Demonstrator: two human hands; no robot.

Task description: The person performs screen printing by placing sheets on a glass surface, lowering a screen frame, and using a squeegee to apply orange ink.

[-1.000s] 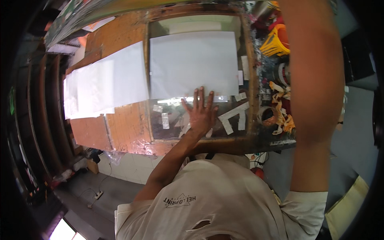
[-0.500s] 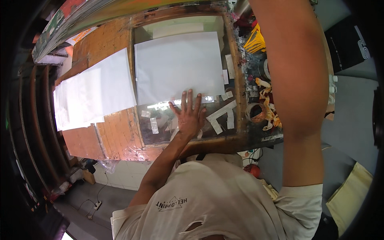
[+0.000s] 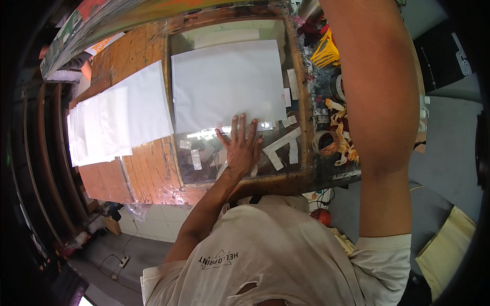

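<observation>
My left hand lies flat with its fingers spread. Its fingertips rest on the near edge of a white sheet. That sheet lies on a glass panel set in a wooden frame, where several pale strips of tape are stuck around the sheet's near and right sides. Left of the panel, a fanned stack of white sheets spreads over the wooden tabletop. My right arm stretches forward along the right side and runs out past the top edge, so my right hand is out of sight.
A paint-smeared frame edge slants over the far left. To the right of the glass are a tape roll, crumpled orange-stained scraps and a yellow-streaked item. Dark rack shelves stand at the left.
</observation>
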